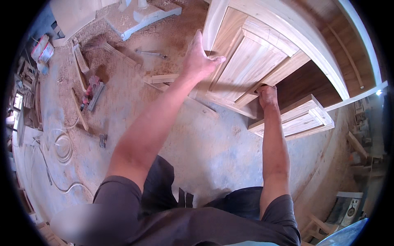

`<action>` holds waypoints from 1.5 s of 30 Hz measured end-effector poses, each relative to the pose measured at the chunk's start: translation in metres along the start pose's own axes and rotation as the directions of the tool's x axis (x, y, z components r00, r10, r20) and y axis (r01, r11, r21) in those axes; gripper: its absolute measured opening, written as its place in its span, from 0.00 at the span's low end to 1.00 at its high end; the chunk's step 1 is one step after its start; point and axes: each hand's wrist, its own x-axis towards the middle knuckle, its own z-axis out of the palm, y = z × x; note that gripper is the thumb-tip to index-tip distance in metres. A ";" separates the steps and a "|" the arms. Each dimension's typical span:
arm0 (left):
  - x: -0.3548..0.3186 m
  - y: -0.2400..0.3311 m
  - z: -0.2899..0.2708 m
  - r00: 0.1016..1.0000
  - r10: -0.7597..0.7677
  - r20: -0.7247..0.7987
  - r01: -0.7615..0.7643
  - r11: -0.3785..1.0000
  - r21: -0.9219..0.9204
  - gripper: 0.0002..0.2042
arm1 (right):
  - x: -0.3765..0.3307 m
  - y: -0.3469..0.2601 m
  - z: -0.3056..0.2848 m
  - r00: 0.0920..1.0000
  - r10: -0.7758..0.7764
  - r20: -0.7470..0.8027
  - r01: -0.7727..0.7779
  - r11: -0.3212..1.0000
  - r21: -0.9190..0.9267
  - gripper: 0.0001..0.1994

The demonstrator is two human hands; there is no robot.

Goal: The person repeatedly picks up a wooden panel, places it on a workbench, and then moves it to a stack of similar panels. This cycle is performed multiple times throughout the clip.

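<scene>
A pale, unfinished wooden cabinet (pixel 305 26) fills the upper right, with a dark opening inside. Its panelled door (pixel 252 53) sits in the frame. My right hand (pixel 268 96) is closed around that door's free edge, with some fingertips hidden behind the wood. My left hand (pixel 199 61) is at the cabinet's left edge, thumb stretched toward the door and fingers spread upward along the side. It seems to rest against the wood without wrapping round it. Beyond my right forearm, a second panelled door (pixel 299 119) stands swung outward.
Sawdust covers much of the concrete floor (pixel 184 139). To the left lie a red and grey power tool (pixel 92 94), wood strips (pixel 79 108), a broom (pixel 117 51) and a coiled hose (pixel 63 148). Wooden pieces (pixel 164 78) lie beside the cabinet. A bucket (pixel 42 49) stands far left.
</scene>
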 end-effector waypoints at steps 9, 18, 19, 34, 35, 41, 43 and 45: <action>-0.007 0.016 0.006 0.981 0.097 -0.168 -0.091 0.995 0.041 0.57 | -0.002 -0.003 0.009 0.999 0.037 -0.026 -0.038 0.999 -0.020 0.21; -0.006 0.020 0.009 0.983 0.034 -0.180 -0.022 0.998 0.066 0.57 | 0.005 0.007 0.003 0.999 0.010 -0.033 -0.011 1.000 -0.014 0.16; -0.005 0.019 0.009 0.982 0.043 -0.184 -0.029 0.997 0.076 0.56 | 0.005 0.008 0.005 0.998 0.025 -0.053 -0.026 1.000 -0.007 0.16; -0.011 0.020 0.028 0.947 0.053 -0.317 -0.066 0.997 -0.031 0.49 | -0.012 -0.006 0.009 0.991 -0.002 -0.132 -0.008 0.997 -0.077 0.22; -0.011 0.020 0.029 0.938 0.069 -0.339 -0.077 0.997 -0.009 0.48 | -0.012 -0.006 0.011 0.989 -0.005 -0.147 -0.006 0.997 -0.073 0.22; -0.011 0.017 0.027 0.919 0.141 -0.367 -0.135 0.990 0.041 0.45 | -0.014 -0.012 0.013 0.998 0.041 -0.041 -0.043 0.998 -0.043 0.23; -0.011 0.017 0.025 0.932 0.136 -0.337 -0.126 0.991 0.053 0.45 | -0.012 -0.009 0.010 0.998 0.020 -0.053 -0.022 0.999 -0.034 0.22; -0.011 0.017 0.024 0.950 0.122 -0.286 -0.104 0.992 0.076 0.45 | -0.010 -0.007 0.007 0.998 0.020 -0.064 -0.022 0.999 -0.036 0.22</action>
